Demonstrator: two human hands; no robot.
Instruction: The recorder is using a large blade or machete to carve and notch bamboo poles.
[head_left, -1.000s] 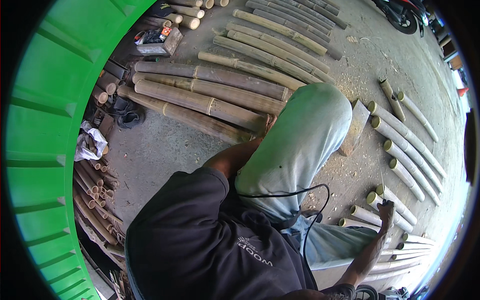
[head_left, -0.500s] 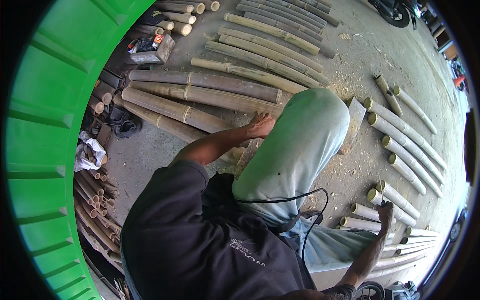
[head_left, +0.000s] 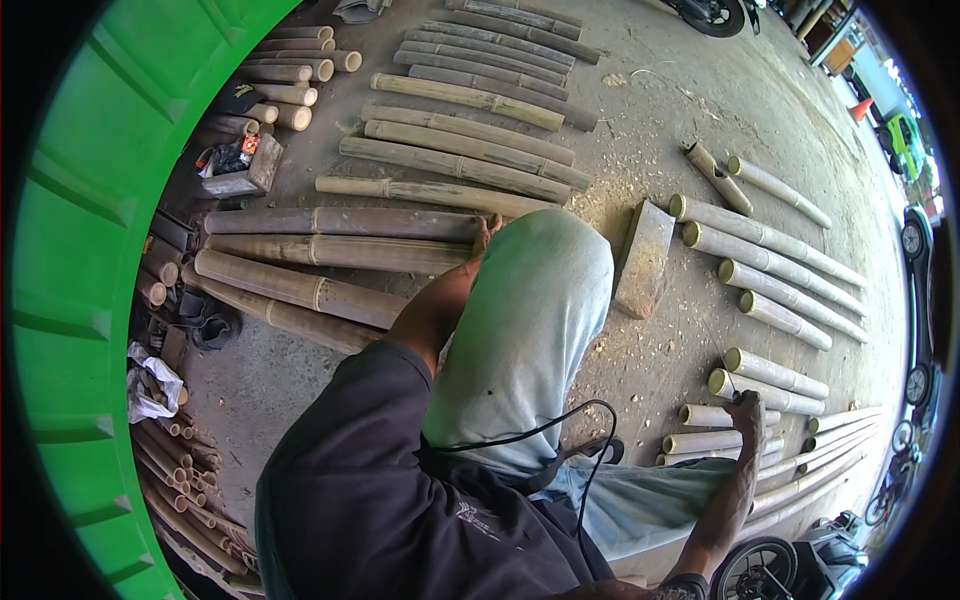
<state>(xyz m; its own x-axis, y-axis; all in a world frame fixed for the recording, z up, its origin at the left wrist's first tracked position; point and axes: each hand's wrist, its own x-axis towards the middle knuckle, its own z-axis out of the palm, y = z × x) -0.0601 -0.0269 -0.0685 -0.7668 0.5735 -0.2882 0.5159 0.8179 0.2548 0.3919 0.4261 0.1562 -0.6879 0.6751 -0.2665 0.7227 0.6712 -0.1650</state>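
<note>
Beside the bent knee (head_left: 550, 255), left hand (head_left: 486, 238) is now reaching farther, to the outer bamboo poles (head_left: 390, 222), finger spread unclear; right hand (head_left: 748, 418) is pinching a small dark thing (head_left: 739, 397).

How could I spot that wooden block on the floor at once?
Start at the large raised knee in the middle. Just to its right lies the wooden block. Its flat sides set it apart from the long, round bamboo poles around it.
</note>
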